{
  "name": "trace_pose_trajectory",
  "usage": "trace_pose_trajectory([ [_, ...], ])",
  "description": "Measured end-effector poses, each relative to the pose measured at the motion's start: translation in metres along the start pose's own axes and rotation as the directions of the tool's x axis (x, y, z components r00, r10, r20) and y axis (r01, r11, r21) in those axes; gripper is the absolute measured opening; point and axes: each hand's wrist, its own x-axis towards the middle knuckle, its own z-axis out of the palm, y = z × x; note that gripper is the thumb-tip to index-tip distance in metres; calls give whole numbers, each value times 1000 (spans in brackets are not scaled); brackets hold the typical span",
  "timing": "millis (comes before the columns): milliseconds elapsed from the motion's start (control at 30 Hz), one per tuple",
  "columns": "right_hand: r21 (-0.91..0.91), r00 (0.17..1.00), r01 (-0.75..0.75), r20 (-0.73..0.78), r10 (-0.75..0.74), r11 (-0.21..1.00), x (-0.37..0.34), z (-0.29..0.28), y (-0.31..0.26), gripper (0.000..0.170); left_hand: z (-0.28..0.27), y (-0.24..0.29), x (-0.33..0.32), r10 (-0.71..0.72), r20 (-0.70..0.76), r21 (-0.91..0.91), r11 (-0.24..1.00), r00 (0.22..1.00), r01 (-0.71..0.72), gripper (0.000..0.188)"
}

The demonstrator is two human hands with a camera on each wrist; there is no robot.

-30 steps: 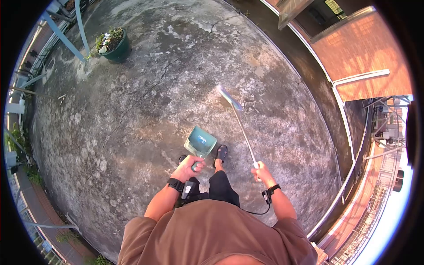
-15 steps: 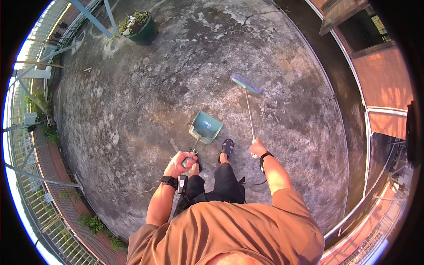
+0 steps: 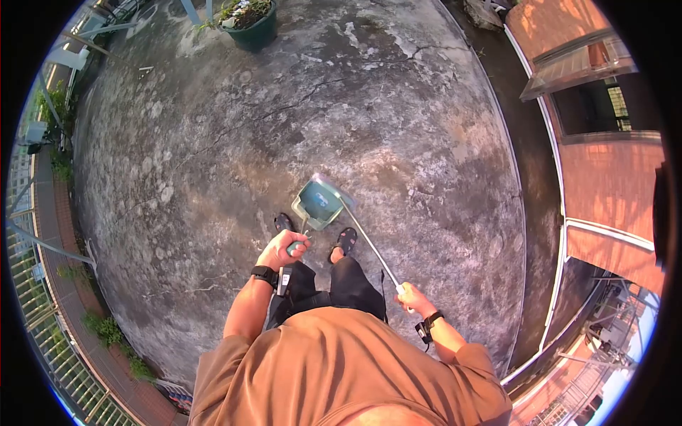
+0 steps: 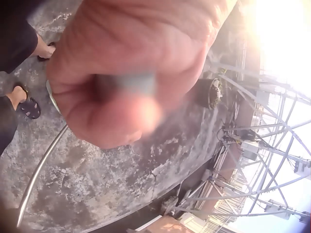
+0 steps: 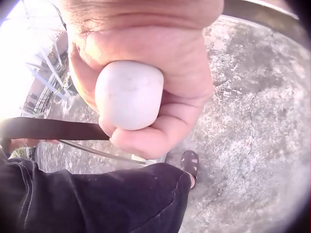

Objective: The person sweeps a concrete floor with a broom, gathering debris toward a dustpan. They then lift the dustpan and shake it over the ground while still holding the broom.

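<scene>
In the head view my left hand [image 3: 283,248] grips the teal handle [image 3: 293,248] of a long-handled dustpan [image 3: 307,211]. The pan sits low in front of the feet, with a small pale patch inside. A blurred end of that handle [image 4: 138,83] pokes out of the curled fingers in the left wrist view. My right hand [image 3: 418,299] holds a broom by its white grip [image 5: 130,94], whose rounded end fills the middle of the right wrist view. The metal broom pole [image 3: 373,245] slants down to the pan's right side, where the blurred broom head overlaps the pan's far edge.
Two feet in dark clogs [image 3: 347,241] stand just behind the pan on stained, cracked concrete [image 3: 213,170]. A green plant pot [image 3: 254,32] stands at the far end. Railings [image 3: 53,341] run along the left; a low edge and brick wall [image 3: 604,177] bound the right.
My right hand has brought the broom from out in front, right of the dustpan, back in against the pan. The left hand keeps its grip on the dustpan.
</scene>
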Motion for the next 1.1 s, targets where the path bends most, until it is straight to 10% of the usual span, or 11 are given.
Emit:
trace_pose_trajectory([
  [367, -70, 962, -51, -272, 30, 996, 128, -47, -179, 7, 10, 4, -9, 31, 41, 12, 999, 999, -31, 5],
  [667, -237, 933, -338, -214, 291, 911, 93, 79, -65, 17, 4, 8, -24, 110, 142, -64, 993, 984, -102, 5],
  [733, -590, 950, -271, -35, 311, 760, 81, 70, -22, 23, 7, 14, -30, 102, 116, -85, 992, 988, -93, 4],
  [933, -80, 989, -128, -81, 121, 989, -18, 50, -93, 18, -5, 21, -18, 66, 192, -70, 996, 979, -54, 6],
  [1100, -108, 984, -42, -177, 22, 993, 21, 10, -129, 21, 6, 27, -49, 36, 107, -76, 997, 994, -28, 8],
])
